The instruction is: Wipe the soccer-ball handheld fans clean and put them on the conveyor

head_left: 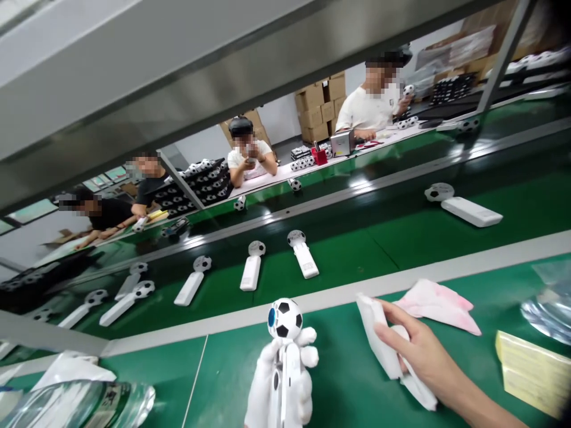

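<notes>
My left hand, in a white glove, is wrapped round the white handle of a handheld device with a round football-patterned head. The device stands upright over the green worktop, and a blue round part shows on the left of its head. My right hand is bare and pinches a folded white cloth between thumb and fingers, to the right of the device and apart from it. Just beyond the right hand lies a crumpled pink-stained cloth.
Similar devices lie along a green conveyor belt ahead. A yellow paper and a clear plastic container are at right; a clear bottle lies at lower left. Several people sit across the belt. A metal beam crosses above.
</notes>
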Demonstrator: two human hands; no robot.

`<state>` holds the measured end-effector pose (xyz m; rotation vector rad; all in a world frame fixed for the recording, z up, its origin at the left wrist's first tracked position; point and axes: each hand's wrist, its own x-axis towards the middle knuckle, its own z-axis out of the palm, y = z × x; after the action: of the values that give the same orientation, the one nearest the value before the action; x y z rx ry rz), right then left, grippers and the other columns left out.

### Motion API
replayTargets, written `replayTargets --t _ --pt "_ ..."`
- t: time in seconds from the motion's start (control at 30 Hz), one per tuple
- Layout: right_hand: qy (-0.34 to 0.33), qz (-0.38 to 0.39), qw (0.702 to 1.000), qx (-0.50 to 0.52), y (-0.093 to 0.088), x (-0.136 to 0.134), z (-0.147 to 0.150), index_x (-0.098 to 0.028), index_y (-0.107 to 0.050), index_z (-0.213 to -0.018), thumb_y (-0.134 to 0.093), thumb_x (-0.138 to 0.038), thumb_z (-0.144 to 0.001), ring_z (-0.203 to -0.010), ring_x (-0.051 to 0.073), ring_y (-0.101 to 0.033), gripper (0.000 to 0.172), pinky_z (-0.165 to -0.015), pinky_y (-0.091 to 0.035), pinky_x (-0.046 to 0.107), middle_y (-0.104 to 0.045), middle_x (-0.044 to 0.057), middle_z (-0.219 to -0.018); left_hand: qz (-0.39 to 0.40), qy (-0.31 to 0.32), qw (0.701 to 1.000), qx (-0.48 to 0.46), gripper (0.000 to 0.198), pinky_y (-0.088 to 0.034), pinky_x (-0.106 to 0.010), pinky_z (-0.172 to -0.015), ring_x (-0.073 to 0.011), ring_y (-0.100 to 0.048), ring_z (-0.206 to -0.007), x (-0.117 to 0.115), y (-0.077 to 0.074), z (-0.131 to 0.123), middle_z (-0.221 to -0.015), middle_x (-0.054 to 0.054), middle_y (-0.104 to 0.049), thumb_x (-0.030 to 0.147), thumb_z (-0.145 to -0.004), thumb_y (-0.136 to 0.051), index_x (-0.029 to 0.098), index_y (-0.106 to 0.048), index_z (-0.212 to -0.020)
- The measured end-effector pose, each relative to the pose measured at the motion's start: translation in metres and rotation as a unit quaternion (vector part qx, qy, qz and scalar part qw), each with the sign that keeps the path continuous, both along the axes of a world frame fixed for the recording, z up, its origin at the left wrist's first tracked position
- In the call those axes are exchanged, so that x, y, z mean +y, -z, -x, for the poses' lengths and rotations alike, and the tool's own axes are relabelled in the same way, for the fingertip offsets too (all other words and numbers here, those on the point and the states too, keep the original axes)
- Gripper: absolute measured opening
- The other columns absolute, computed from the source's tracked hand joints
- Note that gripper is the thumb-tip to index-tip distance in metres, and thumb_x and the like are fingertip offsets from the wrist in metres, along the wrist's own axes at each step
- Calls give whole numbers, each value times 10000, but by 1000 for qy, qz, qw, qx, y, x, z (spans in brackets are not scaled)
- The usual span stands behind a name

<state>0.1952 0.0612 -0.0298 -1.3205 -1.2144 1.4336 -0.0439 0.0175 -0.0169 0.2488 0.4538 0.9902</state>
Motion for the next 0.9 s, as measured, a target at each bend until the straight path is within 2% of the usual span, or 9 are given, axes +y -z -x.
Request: replayTargets --t 0.1,0.23,0.33,0.4,0.47,0.63,0.73,0.8,0.9 --pt "11 -6 1000 13 10 1 0 -224 -491 -1184 -554 -523 -721 -375 65 -431 555 -346 -386 225 -594 60 -1112 11 23 1000 -2 416 -347 -178 -316 -49 -450 -364 5 0 4 -790 -19 -580 434 -863 -389 182 -417 -1192" --pt "-23 -10 1000 9 19 2 -4 -241 -473 -1219 -555 -502 -745 -398 78 -474 548 -375 -433 229 -579 58 -1152 35 60 996 48 468 -346 -190 -322 -54 -445 -345 20 -6 3 -743 -13 -587 478 -788 -501 154 -465 -1125" --pt "-6 -43 999 3 23 3 -5 -240 -527 -1188 -575 -466 -744 -529 141 -588 500 -504 -510 242 -620 45 -1099 54 21 977 207 436 -440 -237 -423 -115 -558 -492 47 -16 -5 -812 -58 -616 474 -788 -505 148 -490 -1077" --pt "12 -76 997 -2 25 5 -5 -232 -573 -1147 -585 -442 -743 -790 218 -639 455 -675 -529 252 -639 43 -1078 23 -27 924 382 422 -486 -297 -527 -166 -602 -608 76 -21 -10 -841 -99 -628 484 -804 -475 132 -501 -1037" --pt "22 -94 995 -5 28 8 -6 -224 -589 -1131 -580 -441 -748 -985 256 -592 440 -778 -509 261 -638 50 -1095 -30 -56 855 515 416 -495 -333 -598 -194 -615 -659 109 -26 -12 -834 -121 -630 493 -808 -458 121 -514 -985" --pt "3 -105 994 8 35 14 -7 -206 -582 -1147 -575 -450 -755 -1056 257 -557 462 -834 -483 265 -613 77 -1143 -120 -122 719 674 283 -469 -335 -729 -234 -596 -868 180 -36 -10 -990 -152 -607 287 -774 -551 109 -532 -993" --pt "15 -99 995 27 33 14 -4 -205 -592 -1131 -572 -471 -745 -1029 248 -569 470 -837 -473 262 -618 77 -1128 -173 -153 621 749 424 -390 -387 -893 -286 -476 -1114 197 -35 -21 -1222 -215 -481 178 -756 -545 73 -465 -1159" --pt "39 -96 994 40 31 14 -1 -198 -608 -1103 -576 -491 -726 -1005 250 -578 478 -828 -472 265 -632 79 -1097 -221 -150 569 778 486 -268 -364 -1014 -266 -319 -1259 201 -28 -38 -1341 -180 -378 115 -748 -535 105 -434 -1224" --pt "71 -98 992 45 31 15 1 -192 -615 -1081 -580 -498 -716 -992 252 -581 478 -825 -469 269 -637 84 -1082 -265 -106 531 798 447 -205 -395 -1053 -252 -289 -1274 206 -14 -70 -1340 -119 -395 181 -771 -566 157 -468 -1206"
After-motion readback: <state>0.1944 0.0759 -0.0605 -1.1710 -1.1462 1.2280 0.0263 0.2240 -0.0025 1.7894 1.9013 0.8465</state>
